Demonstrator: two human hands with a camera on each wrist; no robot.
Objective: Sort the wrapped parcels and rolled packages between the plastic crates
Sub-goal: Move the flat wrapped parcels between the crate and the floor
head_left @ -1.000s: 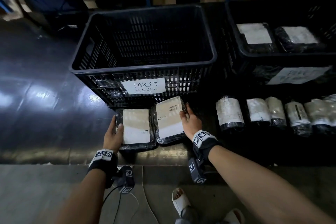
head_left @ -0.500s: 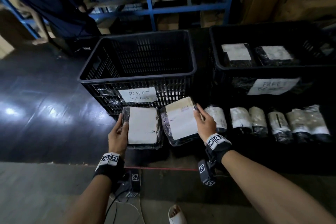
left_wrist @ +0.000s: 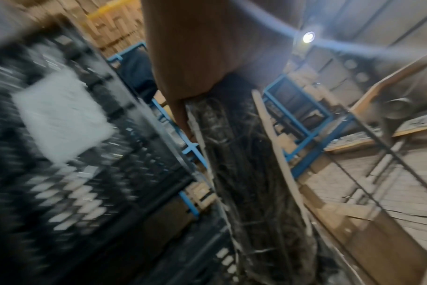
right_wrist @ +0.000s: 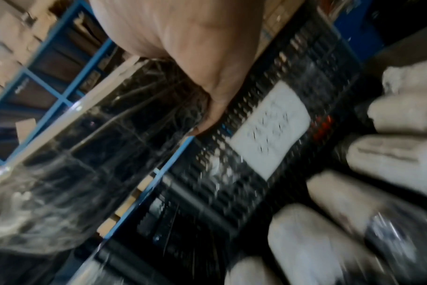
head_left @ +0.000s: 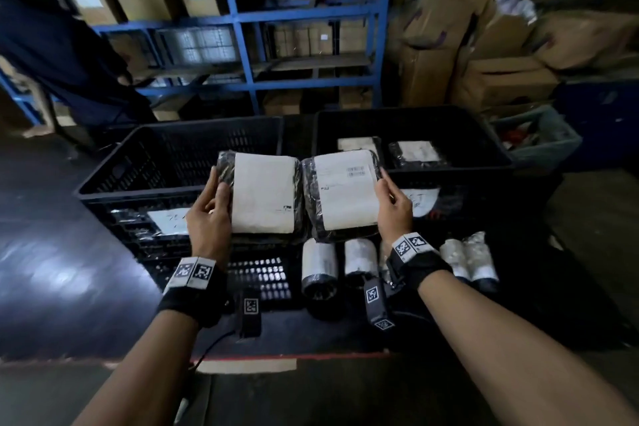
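I hold two flat black-wrapped parcels with white labels side by side, raised in front of the crates. My left hand grips the left parcel by its left edge. My right hand grips the right parcel by its right edge. The left black crate looks empty inside. In the right black crate lie two flat parcels. Several rolled packages lie in a row on the floor below the crates. The wrist views show the wrapped parcel edges blurred.
Blue shelving stacked with cardboard boxes stands behind the crates, and more boxes are piled at the right. A person in dark clothes stands at the back left. A blue bin sits right of the crates. Glossy dark floor lies left.
Both hands have lifted the two flat parcels off the floor, from in front of the left crate up to crate-rim height. The head view has tilted upward.
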